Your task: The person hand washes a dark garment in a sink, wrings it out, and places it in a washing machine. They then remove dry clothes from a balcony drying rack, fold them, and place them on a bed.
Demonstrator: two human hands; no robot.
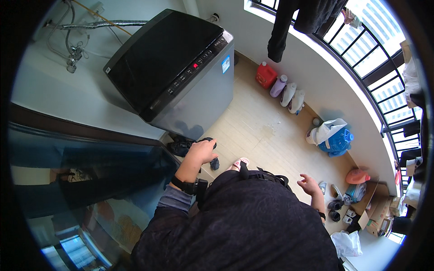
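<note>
My left hand (202, 151) is in the air near the lower corner of a top-loading washing machine (200, 98), fingers apart, with nothing seen in it. Below and behind that hand, a black plastic bag (179, 146) and a small dark bundle (214, 164) lie on the floor. The washing machine's dark lid (169, 50) is down, and a red light shows on its control panel (195, 66). My right hand (308, 185) hangs empty at my right side, fingers apart, above the floor near several shoes (335, 205).
Detergent bottles (278, 86) and a red jug (266, 75) line the wall. A blue water jug (339, 140) and a pink container (356, 176) stand farther right. Cardboard boxes (376, 203) and a white bag (347, 244) are at lower right. A glass door (101, 176) is at left; dark clothes (281, 34) hang above.
</note>
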